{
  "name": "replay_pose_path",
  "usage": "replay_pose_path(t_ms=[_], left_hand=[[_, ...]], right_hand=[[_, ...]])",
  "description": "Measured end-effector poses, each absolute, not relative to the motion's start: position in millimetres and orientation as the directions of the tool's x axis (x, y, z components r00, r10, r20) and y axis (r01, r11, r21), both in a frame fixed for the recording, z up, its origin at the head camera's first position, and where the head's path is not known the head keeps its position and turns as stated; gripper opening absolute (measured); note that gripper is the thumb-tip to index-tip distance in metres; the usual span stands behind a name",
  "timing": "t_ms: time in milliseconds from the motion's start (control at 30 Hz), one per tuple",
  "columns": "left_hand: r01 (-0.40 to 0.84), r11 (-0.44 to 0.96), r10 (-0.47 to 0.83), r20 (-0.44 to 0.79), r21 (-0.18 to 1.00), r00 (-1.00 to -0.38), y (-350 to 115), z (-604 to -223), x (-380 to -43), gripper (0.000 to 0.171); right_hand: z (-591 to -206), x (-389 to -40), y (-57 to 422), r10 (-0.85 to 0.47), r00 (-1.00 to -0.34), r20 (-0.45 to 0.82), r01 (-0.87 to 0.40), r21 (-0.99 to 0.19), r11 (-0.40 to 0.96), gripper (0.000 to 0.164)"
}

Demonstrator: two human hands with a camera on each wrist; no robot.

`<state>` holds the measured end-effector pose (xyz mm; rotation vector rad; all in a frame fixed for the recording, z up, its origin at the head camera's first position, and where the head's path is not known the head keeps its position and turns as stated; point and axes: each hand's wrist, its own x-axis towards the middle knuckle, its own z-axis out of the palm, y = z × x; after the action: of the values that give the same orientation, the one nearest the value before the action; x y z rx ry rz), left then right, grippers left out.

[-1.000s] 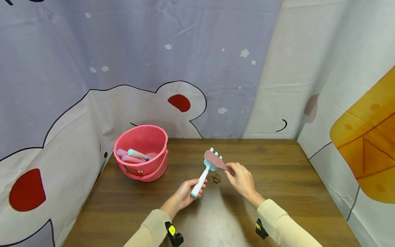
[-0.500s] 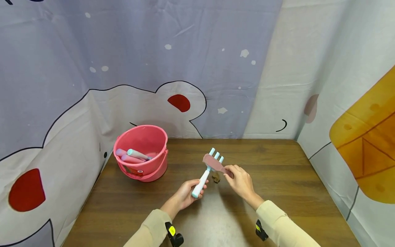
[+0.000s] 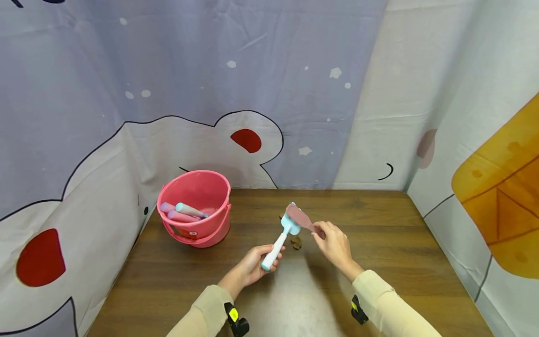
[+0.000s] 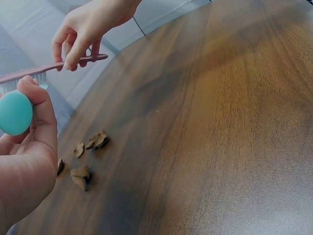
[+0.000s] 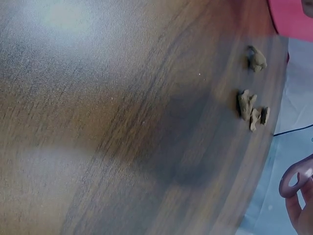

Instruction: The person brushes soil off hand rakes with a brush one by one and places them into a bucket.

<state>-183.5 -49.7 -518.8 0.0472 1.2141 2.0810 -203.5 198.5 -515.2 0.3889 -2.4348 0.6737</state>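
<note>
My left hand (image 3: 252, 266) grips the white handle of a toy rake (image 3: 275, 250), whose light blue head points away over the table. In the left wrist view the handle's round teal end (image 4: 14, 113) shows beside the thumb. My right hand (image 3: 334, 243) pinches a dusky pink brush (image 3: 300, 216) by its handle. The brush lies across the rake head, bristles down, and covers most of the tines. Its looped handle end (image 5: 288, 183) shows in the right wrist view. Below the tools, several brown dirt-like lumps (image 4: 98, 140) lie on the table.
A pink bucket (image 3: 198, 185) stands at the back left of the wooden table (image 3: 370, 210). Several toy tools with white-teal, pink and purple handles (image 3: 189, 209) lean inside it. Printed cloth (image 3: 311, 93) hangs behind and beside the table.
The rake head has tilted, so its tines, plain to see half a second ago, are mostly covered. The brush and right hand have shifted slightly right. Both hands keep their holds.
</note>
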Motion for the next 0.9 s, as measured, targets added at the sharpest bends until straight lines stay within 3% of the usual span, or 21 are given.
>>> replay_pose_path(t_ms=[900], left_hand=[[-0.520,-0.201,0.624,-0.300,0.830,-0.721,-59,-519,-183,0.047]], right_hand=[[-511,-209,220,0.004,-0.812,0.584,-0.269,-0.381,0.885,0.024]])
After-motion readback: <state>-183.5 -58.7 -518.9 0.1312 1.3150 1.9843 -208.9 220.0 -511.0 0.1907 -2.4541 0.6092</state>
